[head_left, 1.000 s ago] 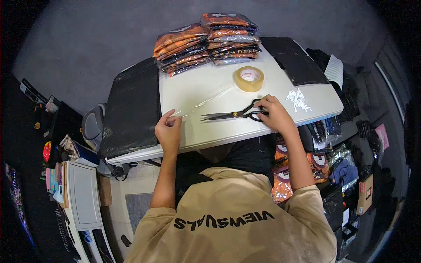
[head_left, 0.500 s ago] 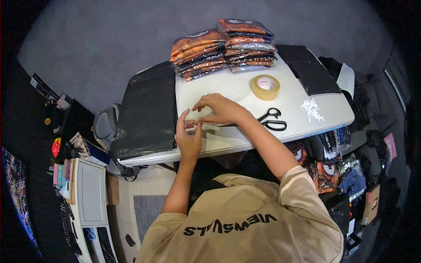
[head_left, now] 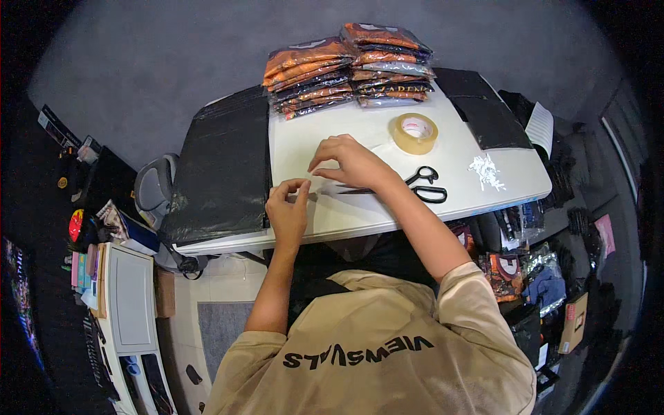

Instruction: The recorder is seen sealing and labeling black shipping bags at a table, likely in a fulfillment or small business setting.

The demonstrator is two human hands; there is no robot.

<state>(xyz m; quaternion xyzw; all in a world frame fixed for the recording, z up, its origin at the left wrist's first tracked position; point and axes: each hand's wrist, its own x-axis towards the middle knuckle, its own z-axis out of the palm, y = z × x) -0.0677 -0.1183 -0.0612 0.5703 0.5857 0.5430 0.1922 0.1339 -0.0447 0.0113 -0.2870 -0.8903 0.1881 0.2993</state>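
Observation:
My left hand [head_left: 288, 209] is raised over the white table [head_left: 318, 220], thumb and forefinger pressed together in a pinch. Just beyond it, my right hand [head_left: 351, 163] curves inward, its thumb tip and fingertips nearly meeting close to the left fingertips. Whatever lies in either pinch is too small to make out. Black-handled scissors [head_left: 431, 196] lie beneath my right forearm, with part of the blades hidden by it. A roll of clear tape [head_left: 418, 140] sits farther right. Beyond that, small white slips [head_left: 486, 171] are heaped on the tabletop.
Two stacks of plastic-wrapped folded garments, a left stack [head_left: 309, 79] and a right stack [head_left: 391, 69], stand at the far edge. Black plastic packaging [head_left: 225, 169] covers the table's left end; another black piece [head_left: 494, 121] lies right. A white cabinet [head_left: 129, 297] stands lower left.
My left finger and thumb have closed into a pinch, and the right thumb and fingers have drawn closer together. The whole view has shifted slightly, moving the table up and left.

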